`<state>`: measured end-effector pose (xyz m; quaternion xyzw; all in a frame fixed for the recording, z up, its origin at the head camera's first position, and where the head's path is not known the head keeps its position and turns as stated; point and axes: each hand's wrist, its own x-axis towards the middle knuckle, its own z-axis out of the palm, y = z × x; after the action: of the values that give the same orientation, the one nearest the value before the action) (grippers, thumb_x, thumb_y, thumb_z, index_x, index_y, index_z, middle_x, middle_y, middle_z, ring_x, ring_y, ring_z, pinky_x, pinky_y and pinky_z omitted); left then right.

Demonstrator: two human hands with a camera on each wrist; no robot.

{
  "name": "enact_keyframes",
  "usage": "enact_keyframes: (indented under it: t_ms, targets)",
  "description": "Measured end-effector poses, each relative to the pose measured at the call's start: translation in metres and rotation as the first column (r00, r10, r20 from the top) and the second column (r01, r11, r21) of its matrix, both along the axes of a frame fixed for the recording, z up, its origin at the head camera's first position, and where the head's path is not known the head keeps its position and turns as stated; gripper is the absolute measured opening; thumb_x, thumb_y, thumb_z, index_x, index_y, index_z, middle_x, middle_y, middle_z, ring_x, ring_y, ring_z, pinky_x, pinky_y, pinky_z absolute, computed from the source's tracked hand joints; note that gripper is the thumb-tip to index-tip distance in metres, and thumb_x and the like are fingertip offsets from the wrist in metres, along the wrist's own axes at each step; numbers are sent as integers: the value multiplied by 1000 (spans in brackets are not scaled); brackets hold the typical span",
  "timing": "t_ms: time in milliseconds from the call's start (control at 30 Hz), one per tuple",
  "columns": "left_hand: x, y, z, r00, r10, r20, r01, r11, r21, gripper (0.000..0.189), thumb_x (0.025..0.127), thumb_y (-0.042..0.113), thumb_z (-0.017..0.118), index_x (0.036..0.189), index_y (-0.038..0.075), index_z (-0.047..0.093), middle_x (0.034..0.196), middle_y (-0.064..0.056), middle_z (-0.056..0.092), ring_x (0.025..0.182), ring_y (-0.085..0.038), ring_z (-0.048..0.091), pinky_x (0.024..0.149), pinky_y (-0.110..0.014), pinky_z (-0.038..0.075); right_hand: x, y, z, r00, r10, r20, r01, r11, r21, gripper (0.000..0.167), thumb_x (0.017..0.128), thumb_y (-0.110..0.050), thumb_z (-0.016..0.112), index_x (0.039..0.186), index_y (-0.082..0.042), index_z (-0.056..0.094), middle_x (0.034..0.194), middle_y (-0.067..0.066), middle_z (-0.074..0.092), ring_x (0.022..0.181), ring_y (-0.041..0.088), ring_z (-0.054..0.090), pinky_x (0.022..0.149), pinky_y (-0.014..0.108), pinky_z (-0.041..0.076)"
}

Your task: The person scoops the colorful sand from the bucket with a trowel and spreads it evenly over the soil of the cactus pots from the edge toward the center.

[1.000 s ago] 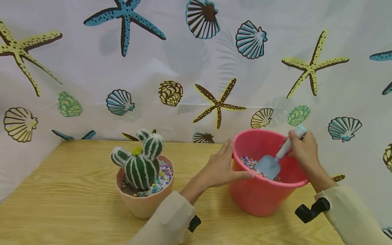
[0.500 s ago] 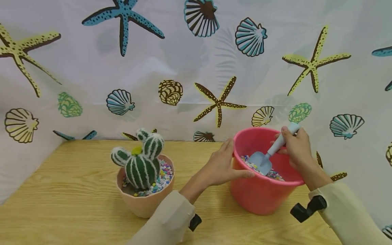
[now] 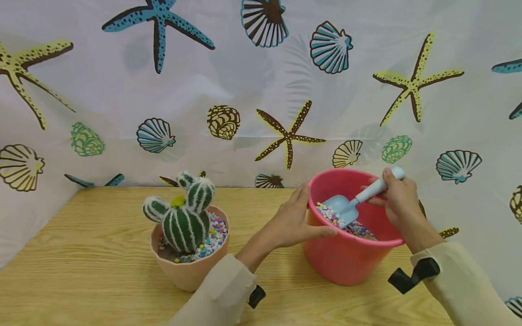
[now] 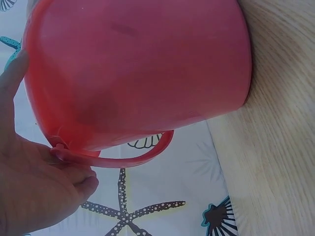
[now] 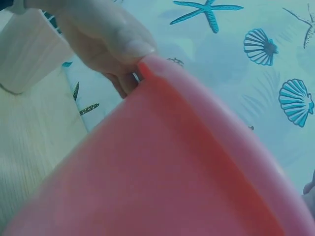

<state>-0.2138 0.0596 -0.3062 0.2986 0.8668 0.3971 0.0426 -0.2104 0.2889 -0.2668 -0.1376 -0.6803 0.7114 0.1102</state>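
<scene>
My right hand [image 3: 401, 206] grips the handle of a light blue hand trowel [image 3: 346, 208], its blade slanting down into a pink bucket [image 3: 340, 262]. Small multicoloured pebbles [image 3: 362, 231] lie inside the bucket, some along the blade's left edge. My left hand [image 3: 291, 222] holds the bucket's left side, with the thumb over the front rim. In the left wrist view, the fingers of the left hand [image 4: 42, 189] curl by the hinge of the bucket's hanging handle [image 4: 123, 162]. The right wrist view shows the bucket wall [image 5: 133, 167] close up and hides the trowel.
To the left stands a peach flowerpot [image 3: 187, 276] with a knitted-looking cactus [image 3: 185, 228] and coloured pebbles [image 3: 218, 231] in it. Both containers are on a wooden table [image 3: 89, 253]. Behind hangs a white cloth [image 3: 248, 77] printed with starfish and shells.
The trowel blade has moved left inside the bucket, towards the pebbles by its left wall. The handle now lies flatter. My left hand stays on the rim; the flowerpot has not moved.
</scene>
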Motion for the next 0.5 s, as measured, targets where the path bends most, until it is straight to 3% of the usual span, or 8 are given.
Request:
enact_keyframes:
  t_ms: [200,367,467,500]
  targets:
    - [0,-1,0,1000,7,-4,-7,1000,6,112,75,51,75,155,13,6,160,-9,15,144,-30,24,100,-51,44,-4,6,-2,1000,-28,6,28,998,-64,50,103,-35,33,142,-6,25,142,20,40,78,10,70,84,34,50]
    - [0,-2,0,1000,9,6,-9,1000,2,111,76,52,74,155,13,6,160,-8,14,145,-30,21,101,-51,44,-15,21,-17,998,-60,-35,56,993,-107,53,99,-41,40,140,-9,33,128,12,54,93,18,68,88,37,51]
    - [0,-2,-1,1000,7,12,-7,1000,5,112,76,53,74,155,14,5,160,-8,13,146,-30,19,102,-52,42,-24,34,-30,996,-60,-72,49,989,-139,59,94,-47,48,139,-11,35,122,9,56,89,17,70,84,37,53]
    - [0,-2,-1,1000,6,14,-6,1000,7,112,76,53,74,155,14,5,161,-8,12,146,-30,19,102,-52,42,-23,33,-28,996,-64,-62,53,986,-155,60,96,-45,46,142,-9,33,123,11,53,87,16,70,84,37,53]
